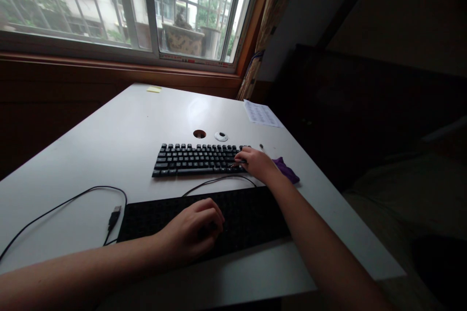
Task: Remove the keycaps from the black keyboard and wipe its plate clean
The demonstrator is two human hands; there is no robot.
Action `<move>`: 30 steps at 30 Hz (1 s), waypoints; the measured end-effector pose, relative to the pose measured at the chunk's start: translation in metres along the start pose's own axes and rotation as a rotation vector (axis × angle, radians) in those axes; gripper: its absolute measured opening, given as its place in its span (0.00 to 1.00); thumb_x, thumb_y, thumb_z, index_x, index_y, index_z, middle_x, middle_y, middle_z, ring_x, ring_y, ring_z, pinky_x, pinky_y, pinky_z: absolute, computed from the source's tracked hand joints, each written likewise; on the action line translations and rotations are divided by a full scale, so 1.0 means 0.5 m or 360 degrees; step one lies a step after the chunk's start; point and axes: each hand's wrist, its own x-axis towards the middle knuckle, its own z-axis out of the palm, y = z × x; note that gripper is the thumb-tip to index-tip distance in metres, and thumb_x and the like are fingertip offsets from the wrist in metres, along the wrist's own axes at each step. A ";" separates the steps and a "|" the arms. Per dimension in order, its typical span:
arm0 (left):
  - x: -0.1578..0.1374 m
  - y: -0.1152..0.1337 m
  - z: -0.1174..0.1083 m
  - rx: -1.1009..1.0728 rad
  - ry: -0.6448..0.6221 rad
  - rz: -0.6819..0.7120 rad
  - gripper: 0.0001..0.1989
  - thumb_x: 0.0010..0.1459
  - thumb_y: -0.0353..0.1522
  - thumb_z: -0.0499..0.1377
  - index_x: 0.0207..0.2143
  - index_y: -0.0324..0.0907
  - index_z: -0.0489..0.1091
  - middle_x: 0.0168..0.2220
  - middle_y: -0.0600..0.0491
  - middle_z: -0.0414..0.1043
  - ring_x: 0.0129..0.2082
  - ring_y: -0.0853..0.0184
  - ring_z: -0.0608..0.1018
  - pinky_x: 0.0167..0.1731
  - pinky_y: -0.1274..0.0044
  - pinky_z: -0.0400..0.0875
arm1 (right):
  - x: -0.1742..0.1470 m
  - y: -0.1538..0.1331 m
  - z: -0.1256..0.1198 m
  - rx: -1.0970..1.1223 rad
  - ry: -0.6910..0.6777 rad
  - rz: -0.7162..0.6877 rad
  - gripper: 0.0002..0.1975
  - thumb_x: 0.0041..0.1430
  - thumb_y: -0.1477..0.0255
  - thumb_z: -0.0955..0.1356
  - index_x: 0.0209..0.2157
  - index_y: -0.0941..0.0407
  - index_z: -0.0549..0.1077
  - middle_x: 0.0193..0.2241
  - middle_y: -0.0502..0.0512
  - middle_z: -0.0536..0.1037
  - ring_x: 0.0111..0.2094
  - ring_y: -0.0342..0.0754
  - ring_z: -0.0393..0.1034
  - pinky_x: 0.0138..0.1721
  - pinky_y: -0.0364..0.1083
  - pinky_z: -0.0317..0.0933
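Observation:
A black keyboard (197, 160) with grey-lettered keys lies on the white desk. Over its right end is my right hand (255, 161), fingers pinched round a small, thin metal tool (233, 165) whose exact kind is too small to tell. The tool's tip reaches the keys there. Nearer to me lies a second, darker keyboard (251, 214). My left hand (199, 228) rests over its middle with the fingers curled in. What those fingers hold, if anything, is hidden.
A USB cable (114, 216) lies at the left. Beyond the keyboards are a desk hole (199, 134) and a round cover (221, 136). A purple cloth (288, 170) sits by my right wrist, with a printed sheet (262, 114) and yellow notes (154, 89) farther back.

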 end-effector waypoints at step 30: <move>-0.002 0.001 0.002 0.0023 -0.0017 0.0000 0.10 0.55 0.20 0.56 0.37 0.40 0.70 0.42 0.47 0.72 0.41 0.64 0.76 0.39 0.76 0.74 | -0.108 0.009 0.052 0.0160 0.0344 0.0368 0.25 0.53 0.85 0.67 0.49 0.50 0.80 0.49 0.54 0.76 0.45 0.50 0.73 0.51 0.48 0.68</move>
